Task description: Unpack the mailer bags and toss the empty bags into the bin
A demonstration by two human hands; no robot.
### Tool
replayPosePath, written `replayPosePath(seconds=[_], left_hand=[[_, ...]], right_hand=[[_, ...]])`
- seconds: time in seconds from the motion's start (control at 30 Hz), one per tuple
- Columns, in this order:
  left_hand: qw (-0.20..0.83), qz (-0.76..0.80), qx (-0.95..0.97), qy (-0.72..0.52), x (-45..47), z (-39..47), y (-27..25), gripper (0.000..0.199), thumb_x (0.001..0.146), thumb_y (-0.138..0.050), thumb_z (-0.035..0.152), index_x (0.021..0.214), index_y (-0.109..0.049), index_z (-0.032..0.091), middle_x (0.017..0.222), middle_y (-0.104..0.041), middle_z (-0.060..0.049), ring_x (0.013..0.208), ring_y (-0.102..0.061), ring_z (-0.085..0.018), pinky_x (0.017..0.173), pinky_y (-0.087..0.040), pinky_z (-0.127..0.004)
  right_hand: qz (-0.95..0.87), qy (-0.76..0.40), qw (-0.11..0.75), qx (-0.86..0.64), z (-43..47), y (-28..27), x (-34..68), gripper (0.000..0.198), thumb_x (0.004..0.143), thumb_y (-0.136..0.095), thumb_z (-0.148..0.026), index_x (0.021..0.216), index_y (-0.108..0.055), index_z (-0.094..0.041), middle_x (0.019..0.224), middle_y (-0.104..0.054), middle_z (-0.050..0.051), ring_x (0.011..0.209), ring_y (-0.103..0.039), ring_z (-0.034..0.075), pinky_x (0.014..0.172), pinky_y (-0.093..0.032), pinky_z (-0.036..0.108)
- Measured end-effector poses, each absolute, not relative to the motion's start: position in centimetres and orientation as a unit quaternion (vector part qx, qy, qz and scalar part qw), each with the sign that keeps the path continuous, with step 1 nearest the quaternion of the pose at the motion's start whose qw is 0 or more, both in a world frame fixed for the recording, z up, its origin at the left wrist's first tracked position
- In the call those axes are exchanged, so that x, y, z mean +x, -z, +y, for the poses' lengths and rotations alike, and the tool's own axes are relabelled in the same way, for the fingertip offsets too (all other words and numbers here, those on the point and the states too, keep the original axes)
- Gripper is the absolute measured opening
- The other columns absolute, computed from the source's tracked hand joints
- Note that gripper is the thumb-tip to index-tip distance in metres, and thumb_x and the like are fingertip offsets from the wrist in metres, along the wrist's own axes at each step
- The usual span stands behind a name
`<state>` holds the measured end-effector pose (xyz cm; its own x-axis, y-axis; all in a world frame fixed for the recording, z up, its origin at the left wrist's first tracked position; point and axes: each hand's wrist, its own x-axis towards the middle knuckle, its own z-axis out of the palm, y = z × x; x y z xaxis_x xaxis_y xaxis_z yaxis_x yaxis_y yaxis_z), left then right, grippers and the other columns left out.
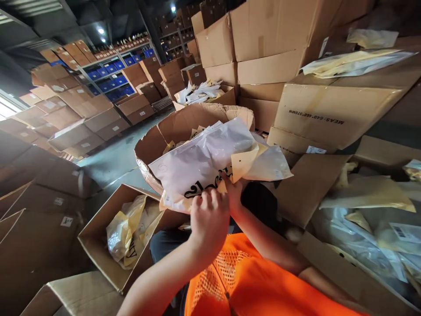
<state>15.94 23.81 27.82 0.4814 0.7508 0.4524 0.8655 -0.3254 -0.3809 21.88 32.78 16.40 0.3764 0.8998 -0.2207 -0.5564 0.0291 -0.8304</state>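
In the head view, a glossy white plastic packet (197, 162) with black lettering is tilted over a large worn carton (148, 149). My left hand (209, 215) is closed, its curled fingers gripping the packet's near edge. Just beside it, my right hand (234, 195) pinches the same edge, close to a cream-coloured paper piece (244, 162). Part of the right hand's fingers are hidden behind the left. Another whitish packet (272, 164) sticks out to the right, beyond my right hand. Several more packets show behind, inside the worn carton.
An open box (98, 237) holding yellow and clear packets (126, 237) stands at lower left. On the right are a box of clear packets (365, 232) and a carton with printed measurements (329, 109). Stacked cartons (263, 35) rise behind; shelves with blue bins (112, 68) stand far left.
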Motion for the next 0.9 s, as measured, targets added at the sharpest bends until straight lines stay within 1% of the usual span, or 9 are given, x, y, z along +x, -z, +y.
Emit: replayPosePath(seconds=[0.07, 0.13, 0.23, 0.33, 0.4, 0.53, 0.67, 0.8, 0.9], left_hand=[[0.269, -0.513, -0.813, 0.067, 14.0, 24.7, -28.3, 0.018, 0.08, -0.054, 0.002, 0.075, -0.062, 0.018, 0.068, -0.064, -0.003, 0.059, -0.064, -0.021, 0.051, -0.04, -0.033], [0.245, -0.538, -0.806, 0.033, 12.2, 25.2, -29.2, 0.02, 0.077, -0.054, 0.0, 0.077, -0.061, 0.019, 0.066, -0.064, -0.001, 0.055, -0.064, -0.021, 0.046, -0.033, -0.032], [0.2, -0.565, -0.8, -0.025, 11.2, 25.5, -30.0, 0.02, 0.076, -0.056, 0.002, 0.081, -0.063, 0.02, 0.069, -0.067, -0.002, 0.06, -0.067, -0.023, 0.047, -0.039, -0.032], [0.257, -0.544, -0.797, -0.043, 12.5, 25.3, -29.0, 0.024, 0.082, -0.053, 0.004, 0.097, -0.069, 0.016, 0.098, -0.074, -0.012, 0.096, -0.071, -0.031, 0.078, -0.056, -0.042], [0.318, -0.526, -0.788, -0.032, 13.9, 25.5, -28.0, 0.03, 0.087, -0.051, 0.006, 0.11, -0.069, 0.015, 0.131, -0.065, -0.016, 0.123, -0.059, -0.041, 0.098, -0.05, -0.058], [0.236, -0.56, -0.792, -0.065, 14.9, 27.3, -27.8, 0.031, 0.092, -0.048, 0.008, 0.104, -0.074, 0.02, 0.142, -0.057, -0.012, 0.134, -0.046, -0.049, 0.098, -0.042, -0.075], [0.046, -0.602, -0.794, -0.077, 12.8, 29.9, -29.2, 0.025, 0.093, -0.049, 0.016, 0.1, -0.073, 0.022, 0.134, -0.061, -0.012, 0.136, -0.045, -0.04, 0.089, -0.055, -0.055], [-0.032, -0.603, -0.797, -0.013, 10.7, 31.2, -29.0, 0.022, 0.095, -0.046, 0.02, 0.091, -0.068, 0.019, 0.127, -0.064, -0.012, 0.125, -0.054, -0.031, 0.094, -0.051, -0.042], [-0.073, -0.627, -0.773, 0.057, 10.0, 31.4, -28.7, 0.026, 0.097, -0.043, 0.024, 0.091, -0.067, 0.019, 0.115, -0.069, -0.012, 0.106, -0.063, -0.028, 0.085, -0.048, -0.039]], right_hand=[[-0.16, -0.526, 0.707, -0.445, 32.9, -16.3, 21.3, 0.031, 0.067, -0.078, -0.045, 0.08, -0.063, -0.021, 0.075, -0.07, 0.003, 0.073, -0.067, 0.023, 0.065, -0.057, 0.035], [-0.14, -0.529, 0.72, -0.426, 33.2, -16.0, 20.7, 0.034, 0.067, -0.078, -0.046, 0.085, -0.067, -0.019, 0.086, -0.073, 0.005, 0.08, -0.068, 0.023, 0.071, -0.057, 0.035], [-0.128, -0.532, 0.729, -0.412, 33.5, -15.2, 20.2, 0.04, 0.067, -0.078, -0.051, 0.088, -0.069, -0.018, 0.091, -0.073, 0.006, 0.084, -0.068, 0.022, 0.076, -0.057, 0.034], [-0.125, -0.533, 0.726, -0.415, 33.7, -14.7, 20.2, 0.041, 0.068, -0.078, -0.051, 0.089, -0.069, -0.018, 0.092, -0.073, 0.007, 0.084, -0.068, 0.021, 0.077, -0.057, 0.034], [-0.135, -0.539, 0.723, -0.41, 33.6, -14.8, 20.4, 0.041, 0.07, -0.076, -0.051, 0.093, -0.07, -0.017, 0.098, -0.073, 0.009, 0.088, -0.069, 0.022, 0.079, -0.058, 0.035], [-0.155, -0.535, 0.724, -0.407, 33.5, -15.1, 20.5, 0.044, 0.073, -0.073, -0.054, 0.097, -0.068, -0.017, 0.102, -0.074, 0.01, 0.091, -0.07, 0.023, 0.082, -0.058, 0.038], [-0.19, -0.498, 0.737, -0.415, 33.6, -15.1, 20.3, 0.051, 0.071, -0.071, -0.063, 0.088, -0.066, -0.015, 0.084, -0.073, 0.01, 0.077, -0.069, 0.023, 0.071, -0.058, 0.037], [-0.224, -0.481, 0.755, -0.386, 33.5, -14.5, 20.2, 0.065, 0.064, -0.068, -0.077, 0.086, -0.065, -0.017, 0.082, -0.073, 0.011, 0.074, -0.069, 0.025, 0.068, -0.059, 0.039], [-0.246, -0.48, 0.759, -0.365, 33.5, -14.2, 20.3, 0.068, 0.058, -0.072, -0.078, 0.089, -0.064, -0.018, 0.087, -0.073, 0.011, 0.079, -0.069, 0.026, 0.071, -0.059, 0.04]])
